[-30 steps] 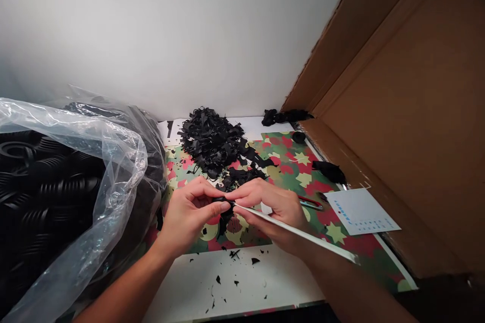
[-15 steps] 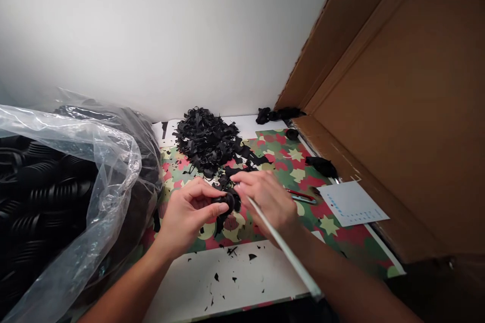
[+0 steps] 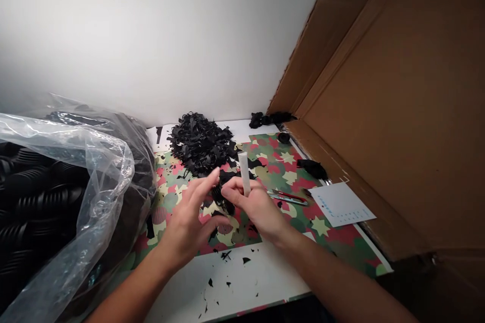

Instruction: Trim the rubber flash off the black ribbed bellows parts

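Note:
My left hand [image 3: 189,224] is open, its thumb and fingers spread apart around a gap. My right hand [image 3: 257,207] is closed on a pale, slim stick-like tool [image 3: 244,174], which points upward out of the fist. What is at its other end is hidden by the hand. A black ribbed rubber-like part [image 3: 219,195] shows between the two hands, at the right fingertips; whether those fingers also grip it, I cannot tell. Just beyond the hands lies a heap of black trimmings [image 3: 200,144].
A clear plastic bag [image 3: 109,161] full of black ribbed parts stands at left. Right of my hands lie a red-and-grey cutter [image 3: 290,198], a white card [image 3: 343,204] and a black ring-like piece [image 3: 283,138]. A cardboard wall [image 3: 379,111] borders the right side.
My left hand has let go of the round black part and spread its fingers. The pale tool has swung from pointing back toward me to standing upright in my right hand.

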Demonstrator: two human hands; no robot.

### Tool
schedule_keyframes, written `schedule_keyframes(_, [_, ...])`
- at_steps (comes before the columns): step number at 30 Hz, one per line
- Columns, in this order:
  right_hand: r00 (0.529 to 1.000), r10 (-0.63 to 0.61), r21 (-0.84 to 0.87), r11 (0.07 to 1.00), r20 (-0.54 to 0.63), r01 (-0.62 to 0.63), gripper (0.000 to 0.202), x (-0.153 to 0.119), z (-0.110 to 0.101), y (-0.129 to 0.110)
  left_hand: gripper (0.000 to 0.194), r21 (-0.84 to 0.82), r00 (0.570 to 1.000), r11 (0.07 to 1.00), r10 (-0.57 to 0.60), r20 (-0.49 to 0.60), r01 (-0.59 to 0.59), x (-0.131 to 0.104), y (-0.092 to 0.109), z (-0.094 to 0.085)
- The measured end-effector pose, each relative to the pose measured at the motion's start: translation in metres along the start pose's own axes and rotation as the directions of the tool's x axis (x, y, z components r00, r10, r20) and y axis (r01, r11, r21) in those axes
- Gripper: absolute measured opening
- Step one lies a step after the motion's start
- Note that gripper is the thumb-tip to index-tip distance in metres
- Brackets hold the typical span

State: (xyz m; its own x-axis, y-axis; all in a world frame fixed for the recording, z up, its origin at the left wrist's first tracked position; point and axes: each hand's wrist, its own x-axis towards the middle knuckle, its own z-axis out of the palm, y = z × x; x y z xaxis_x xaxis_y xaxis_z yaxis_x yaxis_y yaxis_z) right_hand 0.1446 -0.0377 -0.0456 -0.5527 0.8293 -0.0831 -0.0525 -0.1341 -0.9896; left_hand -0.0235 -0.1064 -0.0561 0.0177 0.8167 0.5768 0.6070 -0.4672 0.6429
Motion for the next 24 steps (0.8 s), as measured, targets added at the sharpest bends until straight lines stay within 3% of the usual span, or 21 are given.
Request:
schedule_keyframes(2, [1.0, 0.008, -0.009, 1.0, -0.028, -0.008, 0.032, -0.002, 0.002, 0.001, 0.066, -0.068, 0.992, 0.993, -0.105, -0.069, 0.1, 0.0, 0.0, 0.001])
schedule_keyframes(6, [0.999, 0.038, 0.002, 0.999, 0.022, -0.038, 0.031, -0.005, 0.005, 0.002, 0.027, -0.129, 0.965, 0.971, -0.218, -0.144, 0.2, 0.001, 0.002, -0.002])
schedule_keyframes(13, [0.999, 0.006, -0.03, 1.0, 0.048, -0.005, 0.029, -0.005, 0.003, -0.001, 0.026, -0.234, 0.958, 0.946, -0.259, -0.125, 0.225, 0.005, 0.011, -0.006])
schedule_keyframes(20, [0.996, -0.086, -0.06, 0.995, -0.007, 0.085, 0.021, -0.01, 0.004, -0.006, 0.02, -0.573, 0.895, 0.755, -0.439, -0.081, 0.318, 0.006, 0.011, -0.004])
schedule_keyframes(24, [0.987, -0.149, -0.107, 0.984, -0.055, 0.142, 0.02, -0.013, 0.007, -0.003, 0.012, -0.572, 0.905, 0.763, -0.418, -0.082, 0.301, 0.006, 0.013, -0.004])
